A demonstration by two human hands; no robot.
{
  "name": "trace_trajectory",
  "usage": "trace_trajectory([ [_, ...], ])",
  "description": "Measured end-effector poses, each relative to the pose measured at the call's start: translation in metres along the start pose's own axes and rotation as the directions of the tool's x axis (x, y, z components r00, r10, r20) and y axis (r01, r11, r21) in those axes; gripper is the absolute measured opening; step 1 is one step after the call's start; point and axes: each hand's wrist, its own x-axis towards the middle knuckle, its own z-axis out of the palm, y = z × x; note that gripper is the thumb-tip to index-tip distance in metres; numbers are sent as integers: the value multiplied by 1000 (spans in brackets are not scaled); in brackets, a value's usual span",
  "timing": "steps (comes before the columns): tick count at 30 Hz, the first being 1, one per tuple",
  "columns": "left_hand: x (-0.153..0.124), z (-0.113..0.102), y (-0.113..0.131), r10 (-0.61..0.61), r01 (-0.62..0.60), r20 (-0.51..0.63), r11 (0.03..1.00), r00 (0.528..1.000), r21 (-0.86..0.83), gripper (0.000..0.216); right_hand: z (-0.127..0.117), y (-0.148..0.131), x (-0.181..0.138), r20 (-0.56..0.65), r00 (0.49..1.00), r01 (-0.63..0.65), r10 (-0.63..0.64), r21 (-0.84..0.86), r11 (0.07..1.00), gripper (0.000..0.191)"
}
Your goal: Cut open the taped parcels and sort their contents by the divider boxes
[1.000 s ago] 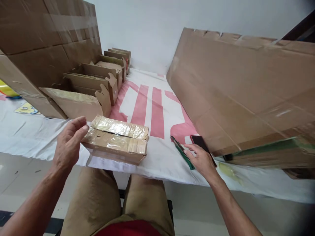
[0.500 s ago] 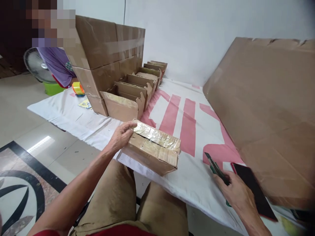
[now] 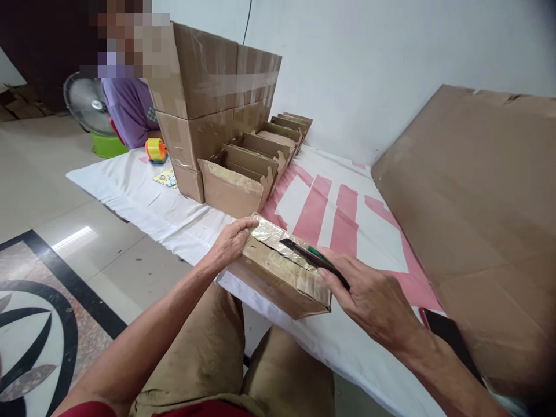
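A small cardboard box (image 3: pixel 282 275) with shiny clear tape along its top rests at the front edge of the cloth-covered table. My left hand (image 3: pixel 234 240) grips its far left corner, thumb and fingers closed on the edge. In my right hand (image 3: pixel 365 289) is a utility knife (image 3: pixel 313 258) with a dark blade and some green on its handle. The blade lies over the box's top, close to the slit between the taped flaps; whether it touches the cardboard I cannot tell.
Tall stacked cartons (image 3: pixel 212 81) stand at the back left beside a row of open boxes (image 3: pixel 237 182). A large cardboard sheet (image 3: pixel 478 220) leans on the right, with a phone (image 3: pixel 452 341) by it. A tape roll (image 3: pixel 155 150), a fan (image 3: pixel 84 101) and a person in purple (image 3: pixel 125 110) are at left.
My right hand has brought the utility knife leftward from beside the phone to over the box's top. My left hand keeps its hold on the box. The view has shifted slightly.
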Motion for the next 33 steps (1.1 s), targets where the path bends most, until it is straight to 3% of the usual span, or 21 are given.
trace_trajectory([
  [4,0,0,-1,8,-8,1,1000,1000,-20,39,5,-9,25,73,993,102,-93,-124,987,36],
  [11,0,0,-1,-24,24,1,999,1000,-26,39,13,-16,51,199,973,156,-115,-202,967,30],
  [18,0,2,-1,-34,34,-1,999,999,-29,39,1,-7,37,228,947,273,-227,-192,943,29],
  [24,0,1,-1,-36,36,-7,999,999,-11,39,-18,-12,37,287,931,320,-227,-342,883,37],
  [30,0,1,4,-86,86,-4,996,996,9,42,-14,-21,44,312,919,344,-243,-326,880,49],
  [33,0,0,4,-95,95,-5,995,995,31,43,-12,-19,34,339,910,353,-239,-329,876,46],
])
